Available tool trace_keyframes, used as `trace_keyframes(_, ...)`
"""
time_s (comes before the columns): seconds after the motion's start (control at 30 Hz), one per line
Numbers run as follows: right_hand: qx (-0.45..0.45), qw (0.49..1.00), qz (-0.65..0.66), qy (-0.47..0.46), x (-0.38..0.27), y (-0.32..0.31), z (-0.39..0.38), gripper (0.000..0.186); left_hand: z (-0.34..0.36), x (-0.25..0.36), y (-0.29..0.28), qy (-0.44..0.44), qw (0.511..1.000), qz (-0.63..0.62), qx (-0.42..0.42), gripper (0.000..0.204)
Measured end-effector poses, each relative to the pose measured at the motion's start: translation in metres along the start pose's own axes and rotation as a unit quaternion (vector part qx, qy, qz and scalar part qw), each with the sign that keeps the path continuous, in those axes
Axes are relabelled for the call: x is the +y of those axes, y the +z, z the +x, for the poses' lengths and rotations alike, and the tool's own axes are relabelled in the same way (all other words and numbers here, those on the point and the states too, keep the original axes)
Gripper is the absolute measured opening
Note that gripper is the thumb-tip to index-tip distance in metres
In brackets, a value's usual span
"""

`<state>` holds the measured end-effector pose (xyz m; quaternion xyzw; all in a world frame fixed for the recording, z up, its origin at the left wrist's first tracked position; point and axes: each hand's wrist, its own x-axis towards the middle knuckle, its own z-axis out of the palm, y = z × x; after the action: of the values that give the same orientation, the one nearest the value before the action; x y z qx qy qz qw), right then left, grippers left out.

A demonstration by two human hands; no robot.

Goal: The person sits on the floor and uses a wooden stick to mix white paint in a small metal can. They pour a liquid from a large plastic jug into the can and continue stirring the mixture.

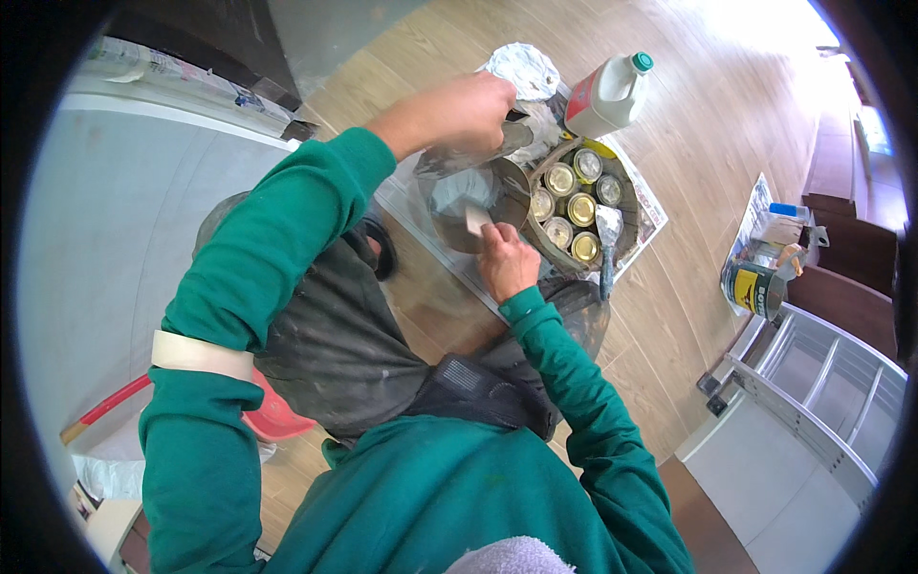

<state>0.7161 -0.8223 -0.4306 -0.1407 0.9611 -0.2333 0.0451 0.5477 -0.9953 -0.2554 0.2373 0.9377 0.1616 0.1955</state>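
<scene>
My right hand [507, 260] grips a small pale flat piece [477, 221] that dips into a wide round bucket [512, 206] between my knees. Whitish-blue material [461, 191] lies inside the bucket. Above its far side, my left hand [478, 107] is closed, fingers curled, over a grey-brown thing [459, 158] smeared by motion. What exactly that hand grips is hidden. Beside the bucket on the right stands a round basket-like container [626, 182] with several small lidded tins [581, 209]. A putty-smeared scraper [608, 251] leans on its near right edge.
A white jug with a green cap [607, 94] and a crumpled white cloth [523, 69] sit beyond. Newspaper [650, 212] lies beneath. A paint can [755, 290] and an aluminium ladder [822, 378] are at right. At left is a red dustpan [277, 411]; a tape roll [203, 355] circles my left sleeve.
</scene>
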Motion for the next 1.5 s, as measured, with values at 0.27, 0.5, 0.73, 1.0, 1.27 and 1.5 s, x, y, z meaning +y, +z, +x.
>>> trace_keyframes(0.27, 0.039, 0.993, 0.086, 0.07, -0.009, -0.002, 0.004, 0.014, -0.003, 0.002, -0.001, 0.05, 0.997, -0.029, 0.044, 0.011)
trace_keyframes(0.5, 0.071, 0.997, -0.003, -0.008, 0.026, -0.011, 0.025, 0.029, -0.003, 0.006, -0.005, 0.006, 0.999, 0.017, -0.031, 0.022)
trace_keyframes(0.73, 0.046, 0.999, -0.024, 0.013, 0.004, 0.003, 0.002, 0.026, -0.003, 0.006, -0.002, -0.005, 1.0, 0.004, -0.017, 0.019)
trace_keyframes(1.0, 0.063, 0.988, 0.108, 0.093, -0.01, 0.02, 0.005, 0.029, 0.001, 0.004, -0.003, -0.002, 0.999, 0.026, -0.034, 0.025)
trace_keyframes(1.27, 0.041, 0.998, -0.041, 0.005, 0.033, -0.015, 0.027, 0.03, -0.002, 0.002, -0.005, 0.003, 0.999, 0.01, -0.032, 0.024)
trace_keyframes(1.5, 0.049, 0.998, -0.018, -0.043, 0.018, 0.003, 0.006, 0.027, 0.002, -0.012, 0.007, 0.058, 0.995, -0.024, 0.082, 0.009)
